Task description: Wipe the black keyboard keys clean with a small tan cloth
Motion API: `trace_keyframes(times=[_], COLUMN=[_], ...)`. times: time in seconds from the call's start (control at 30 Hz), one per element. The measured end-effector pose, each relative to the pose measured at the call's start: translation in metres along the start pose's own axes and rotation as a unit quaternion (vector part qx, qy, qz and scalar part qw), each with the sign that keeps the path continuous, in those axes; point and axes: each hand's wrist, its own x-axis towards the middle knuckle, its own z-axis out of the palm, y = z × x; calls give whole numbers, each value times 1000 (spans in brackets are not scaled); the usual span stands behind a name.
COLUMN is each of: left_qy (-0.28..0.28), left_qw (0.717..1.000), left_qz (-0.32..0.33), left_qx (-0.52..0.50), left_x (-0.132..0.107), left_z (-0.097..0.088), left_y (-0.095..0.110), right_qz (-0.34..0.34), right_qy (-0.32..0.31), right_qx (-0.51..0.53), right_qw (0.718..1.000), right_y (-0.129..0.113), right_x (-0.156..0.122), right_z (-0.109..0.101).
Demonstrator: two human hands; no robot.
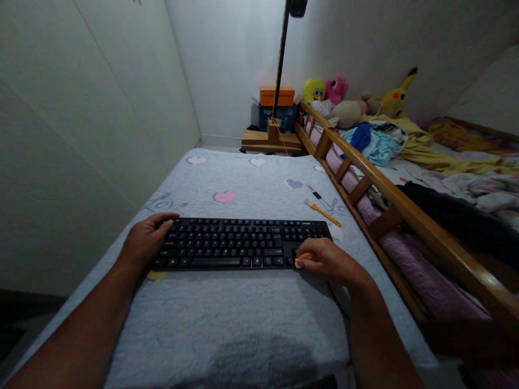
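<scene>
A black keyboard lies flat on a light-blue quilted cover. My left hand grips the keyboard's left end, thumb along its top edge. Over the lower right keys is my right hand, its fingers closed on a small orange cloth that touches the keyboard; whether it is cloth or sponge is hard to tell. Beyond the keyboard's right end lies a yellow-handled brush with pale bristles. Just past the brush sits a small black item with a thin cord.
A wooden bed rail runs close along the right side, with bedding and plush toys behind it. At the far end stand a wooden base with a dark pole and an orange box. A pale wall borders the left.
</scene>
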Motion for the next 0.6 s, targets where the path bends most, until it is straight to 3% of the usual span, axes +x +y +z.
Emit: trace_keyframes(times=[0.17,0.33,0.6], left_qy=[-5,-6,-5], left_qw=[1000,1000,1000], left_qz=[-3,2,10], left_qx=[0,-10,0], left_x=[1,3,2], left_z=[0,1,2], left_y=[-3,-6,-7], right_qz=[-25,-53,-64], right_qy=[-17,44,23], right_qx=[24,64,-42], right_qw=[999,996,997], right_y=[-4,-9,-10], right_x=[-1,4,12], right_z=[-2,5,17])
